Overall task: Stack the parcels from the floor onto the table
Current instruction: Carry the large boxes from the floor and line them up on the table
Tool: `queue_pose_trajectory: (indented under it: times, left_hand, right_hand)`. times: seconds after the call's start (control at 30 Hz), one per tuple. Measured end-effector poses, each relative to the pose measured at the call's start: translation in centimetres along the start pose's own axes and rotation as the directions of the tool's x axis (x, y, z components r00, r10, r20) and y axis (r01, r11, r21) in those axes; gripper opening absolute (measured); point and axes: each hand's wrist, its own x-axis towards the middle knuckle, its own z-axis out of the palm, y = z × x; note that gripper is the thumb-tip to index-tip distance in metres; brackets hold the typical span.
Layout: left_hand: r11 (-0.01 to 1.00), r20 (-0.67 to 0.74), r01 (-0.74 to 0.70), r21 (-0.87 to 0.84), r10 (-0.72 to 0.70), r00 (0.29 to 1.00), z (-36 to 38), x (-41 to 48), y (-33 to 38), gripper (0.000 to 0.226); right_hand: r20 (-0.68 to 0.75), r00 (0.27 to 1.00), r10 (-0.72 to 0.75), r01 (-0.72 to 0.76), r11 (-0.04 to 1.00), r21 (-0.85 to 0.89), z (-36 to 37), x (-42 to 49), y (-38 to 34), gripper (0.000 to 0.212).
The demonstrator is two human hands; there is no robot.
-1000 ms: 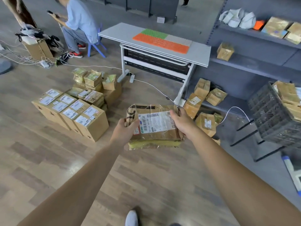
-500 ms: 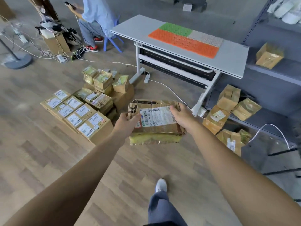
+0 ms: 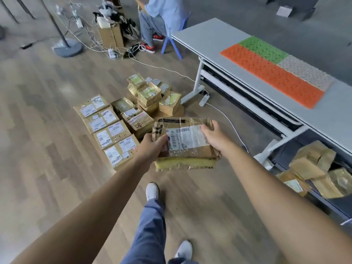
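Observation:
I carry a flat brown parcel (image 3: 187, 143) with a white label, taped in clear film, with a yellowish parcel (image 3: 184, 164) stacked under it. My left hand (image 3: 152, 147) grips the left edge, thumb on top. My right hand (image 3: 214, 138) grips the right edge. Both parcels hang above the wooden floor. Several more parcels (image 3: 112, 130) lie on the floor ahead to the left, some piled (image 3: 150, 94). The grey table (image 3: 215, 40) stands to the right, with an orange, green and grey mat (image 3: 274, 73) on it.
A person sits on a blue chair (image 3: 171, 44) at the table's far end. Cables and a power strip (image 3: 203, 99) run over the floor by the table leg. A low shelf (image 3: 314, 174) with wrapped parcels is at right. A stand base (image 3: 66, 47) sits far left.
I have walked forward and turned left; the table has slid to the right of the view and come nearer. My hands keep the same grip on the parcels.

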Motion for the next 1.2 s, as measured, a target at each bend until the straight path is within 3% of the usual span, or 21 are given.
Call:
queue_pose_trajectory:
  times: [0.23, 0.3, 0.43, 0.63, 0.77, 0.97, 1.13, 1.2]
  left_hand:
    - [0.997, 0.009, 0.059, -0.041, -0.059, 0.998, -2.8, 12.5, 2.9, 0.038]
    - [0.997, 0.021, 0.070, -0.023, -0.069, 0.997, -3.6, 16.3, 3.8, 0.034]
    - [0.996, 0.058, 0.094, -0.007, -0.094, 0.994, -4.6, 22.3, 5.3, 0.026]
    - [0.988, 0.097, 0.151, -0.043, -0.146, 0.985, -5.8, 28.8, 6.4, 0.032]
    - [0.984, 0.101, 0.173, -0.037, -0.169, 0.980, -5.9, 33.0, 6.9, 0.043]
    - [0.986, -0.041, 0.143, 0.089, -0.140, 0.989, -2.8, 39.6, 7.6, 0.054]
    - [0.963, -0.285, 0.246, -0.111, -0.268, 0.920, -0.1, 44.1, 7.1, 0.042]
    - [0.921, -0.304, 0.333, -0.203, -0.382, 0.872, 0.7, 45.8, 6.7, 0.038]
  right_hand:
    - [0.071, 0.997, -0.043, 0.050, 0.994, -0.094, 2.1, 11.9, -6.6, 0.064]
    - [0.097, 0.993, -0.071, 0.087, 0.981, -0.173, 2.6, 15.5, -8.7, 0.061]
    - [0.156, 0.983, -0.099, 0.146, 0.933, -0.328, 4.2, 21.6, -12.4, 0.031]
    - [0.272, 0.959, -0.079, 0.197, 0.875, -0.442, 6.6, 28.8, -14.7, 0.052]
    - [0.306, 0.949, -0.081, 0.222, 0.859, -0.461, 7.6, 33.6, -14.6, 0.049]
    - [0.300, 0.950, -0.086, 0.236, 0.826, -0.511, 7.6, 41.4, -14.2, 0.041]
    - [0.324, 0.944, -0.065, 0.248, 0.787, -0.564, 6.8, 48.4, -13.7, 0.023]
    - [0.292, 0.955, -0.040, 0.211, 0.785, -0.582, 6.5, 50.7, -13.1, 0.023]
